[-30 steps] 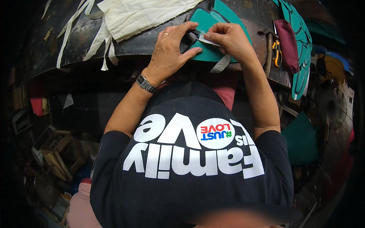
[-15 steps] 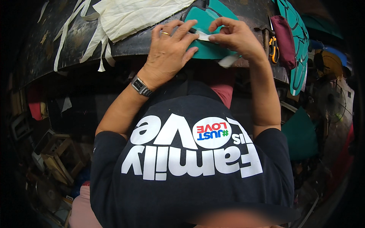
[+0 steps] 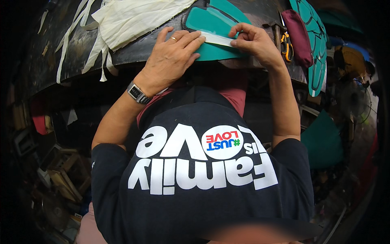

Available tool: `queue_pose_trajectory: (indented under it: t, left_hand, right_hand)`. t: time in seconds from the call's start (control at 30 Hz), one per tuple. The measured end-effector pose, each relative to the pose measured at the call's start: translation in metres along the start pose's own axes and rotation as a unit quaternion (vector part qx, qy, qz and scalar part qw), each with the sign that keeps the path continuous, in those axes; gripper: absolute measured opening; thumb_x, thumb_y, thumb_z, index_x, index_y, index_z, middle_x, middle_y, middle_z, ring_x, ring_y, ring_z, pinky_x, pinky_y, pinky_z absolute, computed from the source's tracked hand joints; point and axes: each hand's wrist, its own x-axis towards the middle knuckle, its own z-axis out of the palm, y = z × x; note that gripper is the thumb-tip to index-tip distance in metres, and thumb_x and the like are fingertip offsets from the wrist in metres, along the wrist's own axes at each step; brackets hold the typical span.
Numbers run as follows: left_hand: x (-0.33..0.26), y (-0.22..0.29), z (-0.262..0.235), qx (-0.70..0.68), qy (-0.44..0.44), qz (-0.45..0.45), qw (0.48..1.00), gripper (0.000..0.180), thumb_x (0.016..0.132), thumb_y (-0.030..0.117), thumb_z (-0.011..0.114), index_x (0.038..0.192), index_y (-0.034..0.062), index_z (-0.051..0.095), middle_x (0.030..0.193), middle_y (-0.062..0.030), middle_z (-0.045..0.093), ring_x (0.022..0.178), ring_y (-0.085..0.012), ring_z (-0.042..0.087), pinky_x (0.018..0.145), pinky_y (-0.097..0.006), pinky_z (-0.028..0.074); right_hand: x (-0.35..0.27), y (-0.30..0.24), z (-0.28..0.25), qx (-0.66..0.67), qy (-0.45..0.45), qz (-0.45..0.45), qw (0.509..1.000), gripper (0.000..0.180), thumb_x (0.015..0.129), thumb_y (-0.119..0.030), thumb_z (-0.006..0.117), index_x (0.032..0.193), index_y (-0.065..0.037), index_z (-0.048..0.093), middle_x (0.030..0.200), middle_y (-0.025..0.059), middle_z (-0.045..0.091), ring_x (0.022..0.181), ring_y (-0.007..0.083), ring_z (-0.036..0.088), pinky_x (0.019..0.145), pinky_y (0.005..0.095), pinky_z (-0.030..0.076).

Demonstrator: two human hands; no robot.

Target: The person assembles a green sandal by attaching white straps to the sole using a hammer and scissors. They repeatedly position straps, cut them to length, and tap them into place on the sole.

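Note:
A narrow white strip (image 3: 218, 39) lies stretched across a green sheet piece (image 3: 211, 22) with dark edging, at the table's near edge. My left hand (image 3: 172, 51) rests flat over the strip's left end, its fingers extended and fingertips pressing down. At the other end, my right hand (image 3: 256, 44) pinches the strip between thumb and forefinger. Part of the green piece is hidden under both hands.
Cream cloth (image 3: 138, 18) with loose cloth strips (image 3: 65, 51) covers the table's left side. Right of my hands lie a hammer (image 3: 277, 32), orange-and-black-handled scissors (image 3: 287, 49), a maroon pouch (image 3: 298, 36) and a green panel with black lines (image 3: 315, 26).
My left hand has shifted left along the strip, and its fingers lie flatter. The strip is now drawn out straight between my hands; its loose hanging end no longer shows.

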Motion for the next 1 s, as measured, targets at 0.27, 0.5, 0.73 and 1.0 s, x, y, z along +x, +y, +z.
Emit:
queue_pose_trajectory:
  t: [0.27,0.5,0.73,1.0]
  left_hand:
    - [0.002,0.001,-0.003,-0.014,-0.003,-0.002,1.000,0.044,0.091,0.021,0.069,0.133,0.0103,0.060,0.132,-0.0052,0.062,0.120,-0.0216,0.056,0.111,-0.048,0.033]
    - [0.010,0.008,-0.010,-0.013,-0.024,-0.030,0.999,0.045,0.089,0.024,0.071,0.130,0.0070,0.060,0.129,-0.0065,0.063,0.122,-0.0221,0.056,0.110,-0.047,0.034]
    - [0.028,0.045,0.013,-0.060,-0.010,-0.013,0.998,0.062,0.087,0.031,0.074,0.139,0.0036,0.054,0.143,-0.0139,0.053,0.135,-0.0302,0.047,0.116,-0.047,0.033]
    - [0.029,0.047,0.025,-0.061,-0.043,0.000,0.997,0.077,0.083,0.036,0.076,0.148,0.0065,0.045,0.144,-0.0131,0.051,0.136,-0.0295,0.045,0.118,-0.044,0.032]
  right_hand:
    - [0.005,0.005,0.000,-0.012,0.025,-0.002,1.000,0.018,0.088,-0.011,0.075,0.102,-0.009,0.064,0.067,-0.0107,0.049,0.060,-0.0013,0.041,0.054,0.0192,0.029]
    - [0.012,0.012,0.001,-0.086,0.031,-0.015,0.996,0.020,0.086,-0.009,0.075,0.100,-0.006,0.062,0.065,-0.0088,0.047,0.060,0.0004,0.043,0.053,0.0199,0.031]
    - [0.012,0.012,0.007,-0.148,0.100,-0.027,0.984,0.024,0.077,-0.012,0.081,0.089,-0.002,0.063,0.069,0.0020,0.059,0.061,0.0116,0.055,0.055,0.0306,0.044]
    - [-0.017,0.014,-0.019,-0.126,0.083,0.037,0.988,0.028,0.082,-0.026,0.083,0.081,-0.004,0.065,0.069,-0.0021,0.056,0.064,0.0063,0.048,0.056,0.0253,0.039]
